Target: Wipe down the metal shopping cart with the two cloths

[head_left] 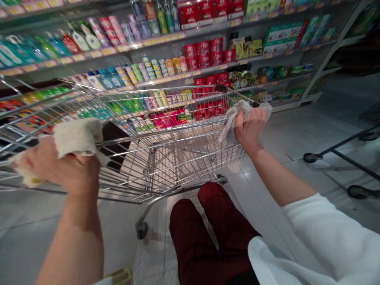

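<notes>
A wire shopping cart (pixel 178 130) stands crosswise in front of me, its metal basket showing bare mesh in the middle. On the left, my left hand (pixel 63 166) is closed around a thick cream cloth (pixel 77 136) against the cart's upper wires, beside a dark panel (pixel 115 147). My right hand (pixel 251 123) grips a thin grey-white cloth (pixel 228 128) at the top rail near the cart's right end. Folds of cloth stick out on both sides of that hand. The fingertips of both hands are partly hidden.
Shelves (pixel 160 39) of bottles, red canisters (pixel 203 55) and boxes run behind the cart. A second wheeled frame (pixel 341 152) is at the right on the tiled floor (pixel 267 237). A cart caster (pixel 141 230) sits near my knees (pixel 190 221).
</notes>
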A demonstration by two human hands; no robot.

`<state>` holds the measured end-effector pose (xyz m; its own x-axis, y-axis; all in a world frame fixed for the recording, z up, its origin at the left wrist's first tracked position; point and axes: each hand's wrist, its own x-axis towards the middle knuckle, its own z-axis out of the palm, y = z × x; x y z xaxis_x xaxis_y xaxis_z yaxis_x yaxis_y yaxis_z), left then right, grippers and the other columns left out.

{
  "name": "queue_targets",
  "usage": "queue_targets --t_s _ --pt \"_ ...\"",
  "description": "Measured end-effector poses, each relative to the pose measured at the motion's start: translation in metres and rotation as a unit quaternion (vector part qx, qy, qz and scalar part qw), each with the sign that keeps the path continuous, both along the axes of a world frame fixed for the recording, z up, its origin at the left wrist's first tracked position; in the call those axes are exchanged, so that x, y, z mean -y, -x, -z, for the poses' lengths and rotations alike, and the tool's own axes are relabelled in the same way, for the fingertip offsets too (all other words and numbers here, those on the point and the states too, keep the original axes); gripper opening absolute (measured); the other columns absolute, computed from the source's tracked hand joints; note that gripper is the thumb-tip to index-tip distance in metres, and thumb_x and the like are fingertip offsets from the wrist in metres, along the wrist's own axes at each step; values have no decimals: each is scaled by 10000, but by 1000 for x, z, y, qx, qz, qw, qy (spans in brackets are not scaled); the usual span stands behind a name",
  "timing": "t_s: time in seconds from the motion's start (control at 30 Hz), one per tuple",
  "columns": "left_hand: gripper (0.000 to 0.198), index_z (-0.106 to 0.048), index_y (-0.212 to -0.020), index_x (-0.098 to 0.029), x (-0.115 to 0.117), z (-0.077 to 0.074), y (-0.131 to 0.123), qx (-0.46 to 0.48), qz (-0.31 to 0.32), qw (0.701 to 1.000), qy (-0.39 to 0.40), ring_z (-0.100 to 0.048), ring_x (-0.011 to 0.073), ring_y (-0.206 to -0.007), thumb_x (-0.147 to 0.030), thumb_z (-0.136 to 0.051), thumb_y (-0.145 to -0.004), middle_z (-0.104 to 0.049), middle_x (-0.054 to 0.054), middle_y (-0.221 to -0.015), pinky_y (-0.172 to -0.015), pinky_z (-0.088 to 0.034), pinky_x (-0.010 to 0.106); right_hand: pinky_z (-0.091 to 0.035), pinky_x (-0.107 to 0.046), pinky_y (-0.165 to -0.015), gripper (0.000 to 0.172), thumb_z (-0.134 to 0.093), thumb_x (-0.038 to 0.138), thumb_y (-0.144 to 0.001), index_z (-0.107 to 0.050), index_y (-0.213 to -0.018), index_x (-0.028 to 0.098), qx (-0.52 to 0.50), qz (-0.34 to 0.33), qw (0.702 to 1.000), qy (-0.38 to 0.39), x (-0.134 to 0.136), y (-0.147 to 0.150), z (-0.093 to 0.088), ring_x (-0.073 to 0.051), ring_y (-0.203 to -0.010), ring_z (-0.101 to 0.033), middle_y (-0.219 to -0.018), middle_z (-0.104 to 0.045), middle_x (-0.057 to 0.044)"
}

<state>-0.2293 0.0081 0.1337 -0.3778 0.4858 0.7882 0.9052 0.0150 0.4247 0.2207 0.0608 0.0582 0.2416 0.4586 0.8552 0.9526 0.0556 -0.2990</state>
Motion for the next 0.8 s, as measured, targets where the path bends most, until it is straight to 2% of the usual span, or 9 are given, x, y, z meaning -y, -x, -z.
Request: queue_targets --t_s 0.1,0.3,0.43,0.57,0.8 --pt "375 -235 -716 -265 -8 9 -40 -57 -39 998 -2 -409 276 -876 -595 -376 -825 -240 -14 -733 -929 -311 519 -327 -418 -981 228 -353 344 -961 -473 -822 208 4 -26 1000 11 7 25 -6 -228 -921 -425 -863 -557 -116" --pt "371 -429 -752 -243 -18 29 -114 -90 35 995 -28 -445 277 -862 -606 -439 -829 -481 49 -757 -887 -297 482 -302 -428 -1022 320 -343 427 -1001 -513 -845 204 13 -110 994 -9 19 107 -15 -231 -942 -453 -858 -560 -80" --pt "346 -493 -765 -233 -20 33 -145 -103 59 992 -42 -473 280 -841 -558 -456 -876 -559 73 -767 -849 -298 471 -316 -431 -982 374 -355 492 -1002 -556 -884 200 30 -155 987 -29 21 163 -18 -235 -928 -468 -858 -564 -70" --pt "310 -534 -791 -227 -21 34 -148 -129 56 989 -49 -488 294 -839 -510 -463 -896 -592 98 -788 -832 -302 468 -312 -431 -969 429 -375 573 -983 -567 -887 202 51 -188 981 -27 19 182 -18 -242 -945 -471 -870 -573 -73" --pt "397 -571 -898 -220 -19 35 -123 -200 150 968 -10 -501 294 -881 -597 -449 -877 -581 90 -831 -864 -296 464 -336 -403 -877 468 -321 569 -1003 -564 -852 198 138 -206 967 -51 10 155 -16 -232 -912 -476 -854 -585 -78"
